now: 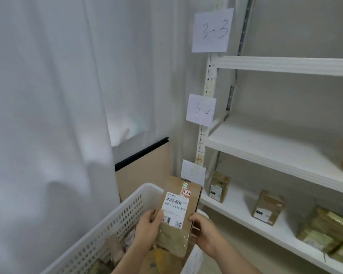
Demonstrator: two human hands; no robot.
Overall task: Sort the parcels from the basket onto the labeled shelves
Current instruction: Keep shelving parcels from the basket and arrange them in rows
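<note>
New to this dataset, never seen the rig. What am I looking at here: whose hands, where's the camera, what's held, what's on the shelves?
No robot here: a person's bare hands, filmed by one wide-angle camera on their head, looking forward and down. The left hand and right hand together hold a cardboard parcel with a shipping label and a small red tag reading roughly 3-2. Below is a white perforated basket with more parcels. On the right, a white shelf rack carries paper signs 3-3 and 3-2; the lowest visible shelf holds several parcels.

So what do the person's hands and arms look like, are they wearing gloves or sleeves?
No gloves: the left hand and right hand are both bare. The forearms are bare too, right down to the frame's edge, so no sleeves or cuffs show. I see no watch, ring or bracelet.
</note>
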